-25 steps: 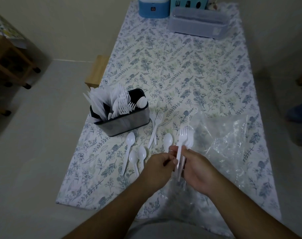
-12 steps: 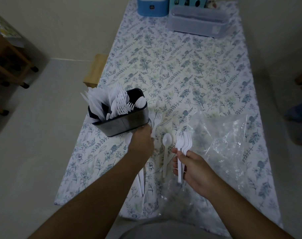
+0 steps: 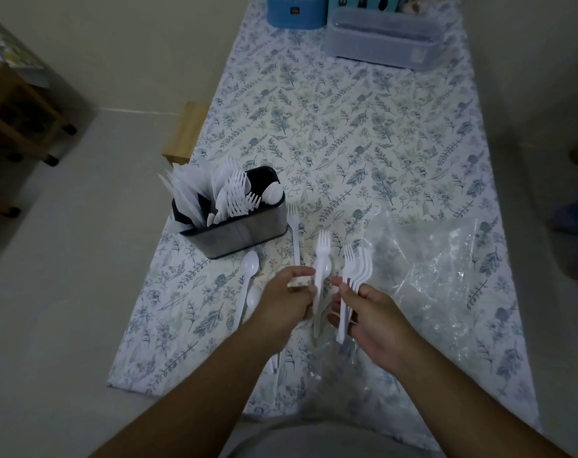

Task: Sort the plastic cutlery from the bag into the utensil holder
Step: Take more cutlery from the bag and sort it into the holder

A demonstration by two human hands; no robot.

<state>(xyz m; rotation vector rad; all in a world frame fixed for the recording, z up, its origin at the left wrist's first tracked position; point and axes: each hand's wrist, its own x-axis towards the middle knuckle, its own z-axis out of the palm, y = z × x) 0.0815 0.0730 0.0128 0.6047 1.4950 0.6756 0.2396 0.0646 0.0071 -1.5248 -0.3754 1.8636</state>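
White plastic fork (image 3: 321,259) now pinched in our left hand (image 3: 289,300), pulled back from the steel utensil holder (image 3: 239,234), our right hand (image 3: 370,314) still clasping the white fork bundle (image 3: 355,276) beside it, clear plastic bag (image 3: 439,266) further right.

Both forearms reach in from 6 o'clock; the left hand (image 3: 286,300) and right hand (image 3: 376,312) sit close together, fingers curled and pinching.
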